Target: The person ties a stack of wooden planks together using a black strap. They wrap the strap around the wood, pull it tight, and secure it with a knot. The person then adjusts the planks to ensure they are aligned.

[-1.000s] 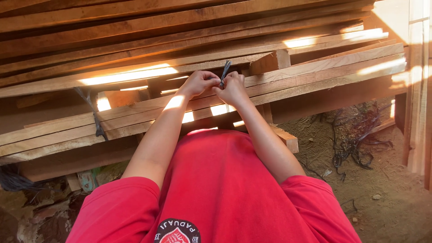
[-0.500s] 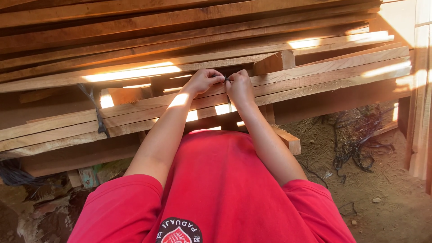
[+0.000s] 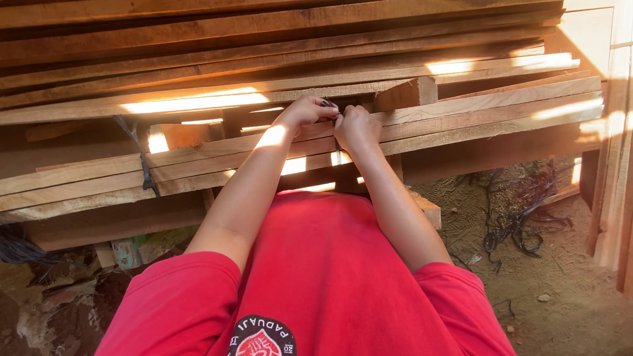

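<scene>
My left hand (image 3: 304,111) and my right hand (image 3: 357,126) meet at the middle of a stack of long wooden planks (image 3: 488,109). Both pinch a thin dark strap (image 3: 328,103) that runs around the planks; only a short bit of it shows between the fingers. The fingers of both hands are curled tight. Just beyond the hands a short wooden block (image 3: 403,93) sticks out between the boards. My red shirt fills the lower part of the view.
A second dark strap (image 3: 142,161) binds the planks at the left. A tangle of dark straps (image 3: 521,211) lies on the dirt ground at the right. Upright pale boards (image 3: 616,151) stand at the right edge. Rubble lies at the lower left.
The free end of the dark strap stood up above my hands a second ago; now it is pulled down between my fingers. Both hands stay at the same place on the planks.
</scene>
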